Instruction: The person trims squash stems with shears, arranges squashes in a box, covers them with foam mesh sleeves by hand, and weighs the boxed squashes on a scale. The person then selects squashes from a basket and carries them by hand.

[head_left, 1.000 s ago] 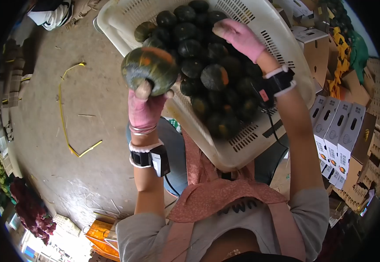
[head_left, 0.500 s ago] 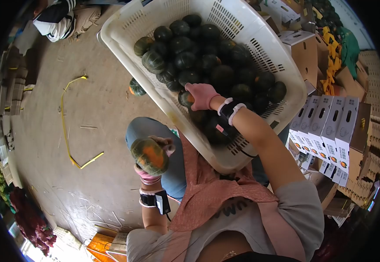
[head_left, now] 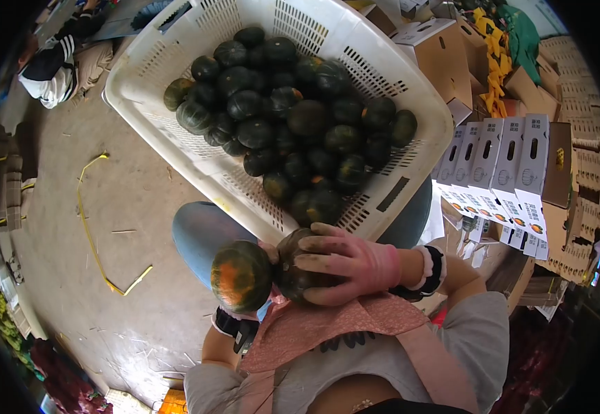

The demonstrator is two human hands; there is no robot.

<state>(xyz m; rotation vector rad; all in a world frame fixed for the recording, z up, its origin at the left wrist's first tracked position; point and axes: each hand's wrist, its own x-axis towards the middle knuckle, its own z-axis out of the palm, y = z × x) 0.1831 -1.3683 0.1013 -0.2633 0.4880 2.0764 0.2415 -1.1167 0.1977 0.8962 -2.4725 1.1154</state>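
Note:
A green pumpkin with a large orange patch [head_left: 239, 277] rests in my left hand [head_left: 270, 252], which is mostly hidden behind it; a bit of the gloved fingers shows at its right edge. Beside it, my right hand [head_left: 352, 268], in a dirty pink glove, is wrapped over a dark green pumpkin [head_left: 298, 268]. The two pumpkins are close together in front of my chest, just short of the basket's near edge. A large white plastic basket [head_left: 410, 183] stands in front of me, holding many small dark green pumpkins [head_left: 255, 132].
White printed cartons with handle holes [head_left: 500, 155] stand in a row at the right. Behind them are an open brown box [head_left: 441, 58] and stacked cardboard [head_left: 583, 103]. A yellow strap [head_left: 90, 228] lies on the floor at left. Another person [head_left: 50, 72] is at upper left.
My right hand has come back out of the basket to my chest, bringing a dark pumpkin next to the orange-patched one. The view has shifted, and the basket sits further left.

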